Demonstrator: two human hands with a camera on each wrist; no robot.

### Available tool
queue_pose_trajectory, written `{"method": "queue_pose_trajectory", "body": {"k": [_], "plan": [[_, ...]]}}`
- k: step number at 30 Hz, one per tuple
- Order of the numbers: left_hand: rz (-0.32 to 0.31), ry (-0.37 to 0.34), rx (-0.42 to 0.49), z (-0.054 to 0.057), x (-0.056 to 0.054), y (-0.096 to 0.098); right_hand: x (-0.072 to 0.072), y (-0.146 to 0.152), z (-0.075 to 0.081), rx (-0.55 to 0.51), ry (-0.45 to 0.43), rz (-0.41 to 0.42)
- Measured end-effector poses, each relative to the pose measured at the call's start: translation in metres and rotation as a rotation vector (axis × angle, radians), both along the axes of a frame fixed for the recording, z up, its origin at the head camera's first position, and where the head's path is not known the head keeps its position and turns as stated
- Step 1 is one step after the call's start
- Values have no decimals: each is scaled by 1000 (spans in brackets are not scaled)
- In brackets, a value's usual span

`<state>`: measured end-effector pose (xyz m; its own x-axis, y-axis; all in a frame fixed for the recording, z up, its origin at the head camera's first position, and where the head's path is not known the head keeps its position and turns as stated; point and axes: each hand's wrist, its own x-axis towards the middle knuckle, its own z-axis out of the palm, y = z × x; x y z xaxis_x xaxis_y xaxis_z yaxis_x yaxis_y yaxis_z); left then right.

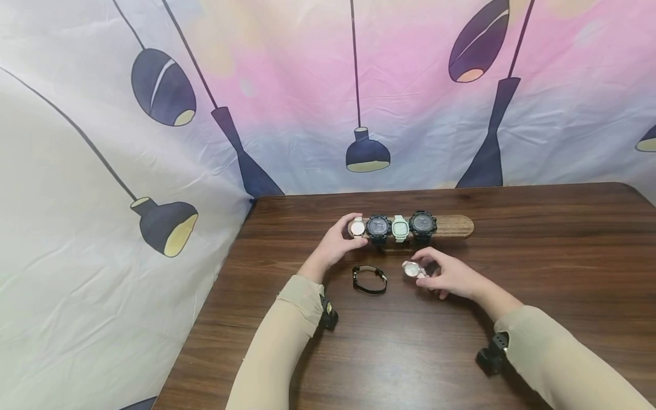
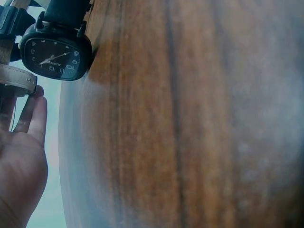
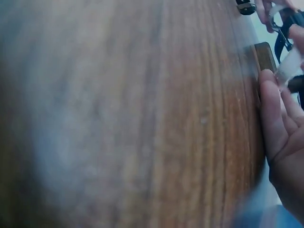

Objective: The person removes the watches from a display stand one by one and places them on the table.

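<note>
In the head view, a wooden watch bar [image 1: 453, 226] carries several wristwatches. My left hand [image 1: 335, 242] pinches the white-strapped watch [image 1: 357, 227] at the bar's left end, fingers behind and thumb in front. To its right sit a black watch [image 1: 378, 226], a mint-green watch [image 1: 400, 228] and another black watch [image 1: 422, 223]. My right hand [image 1: 451, 276] holds a pale, silvery watch [image 1: 412, 269] by its strap, in front of the bar and apart from it. Between the hands, a slim black-strapped watch [image 1: 370, 280] stands on its side, touched by neither.
The brown wooden table [image 1: 389, 353] extends around both arms. Behind it hangs a cloth backdrop [image 1: 307, 85] printed with lamps, which also covers the left side. Black wrist cameras [image 1: 492, 356] are strapped at the cuffs.
</note>
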<state>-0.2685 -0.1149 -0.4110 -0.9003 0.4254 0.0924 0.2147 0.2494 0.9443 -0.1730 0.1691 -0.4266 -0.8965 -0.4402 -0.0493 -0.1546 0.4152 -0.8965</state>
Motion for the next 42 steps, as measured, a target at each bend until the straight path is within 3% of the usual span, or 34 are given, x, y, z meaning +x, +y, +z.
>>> {"method": "queue_pose_trajectory", "body": {"k": [8,17,25,35,42], "plan": [[15,-7,-18,0,2,-1,3,-12,3,244,132,17],[13,-4,-26,-2,2,-1,5,-19,6,283,174,-3],[21,-16,-36,-1,3,-2,2,-24,6,334,156,-9],[25,-3,-51,2,2,-2,-1,-26,6,439,304,4],[21,0,-44,3,2,-1,-1,-27,8,477,320,-9]]}}
